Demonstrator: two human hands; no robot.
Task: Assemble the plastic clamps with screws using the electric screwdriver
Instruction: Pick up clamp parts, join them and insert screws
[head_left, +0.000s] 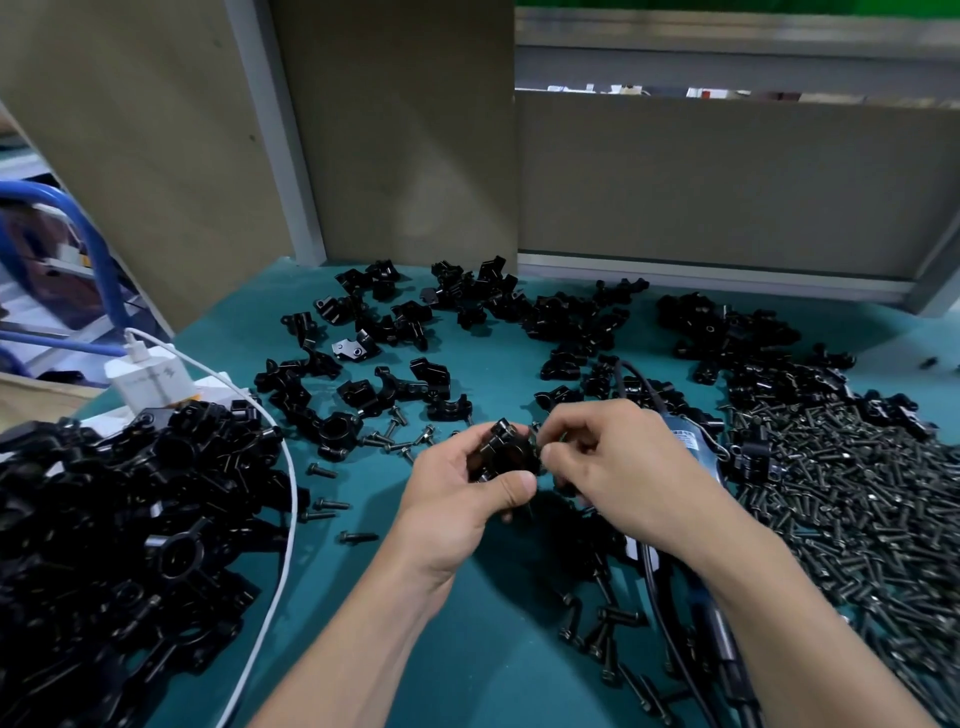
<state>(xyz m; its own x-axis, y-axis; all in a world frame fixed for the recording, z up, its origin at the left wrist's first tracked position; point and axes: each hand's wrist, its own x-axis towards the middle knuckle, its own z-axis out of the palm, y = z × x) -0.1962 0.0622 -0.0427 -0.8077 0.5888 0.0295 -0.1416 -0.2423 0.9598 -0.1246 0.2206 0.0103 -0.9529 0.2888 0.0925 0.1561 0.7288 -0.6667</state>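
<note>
A teal table (483, 649) fills the lower frame: heap of black plastic clamps (130, 519) lower left, pile of dark metal screws (857, 519) right, grey-blue electric screwdriver (691, 441) lying right of centre. At centre the left hand (457, 499) grips one black clamp (501, 452); the right hand (623, 467) pinches its right edge

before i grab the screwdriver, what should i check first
1. Grip: left hand holds the clamp: ok.
2. Seating: screw in the clamp: cannot tell, the right hand covers that spot.
3. Free hand: not ok, the right hand pinches at the clamp.
4. Reach: screwdriver lies beside the right hand: ok.
5. Stock: screw pile heaped on the right: ok.
</note>
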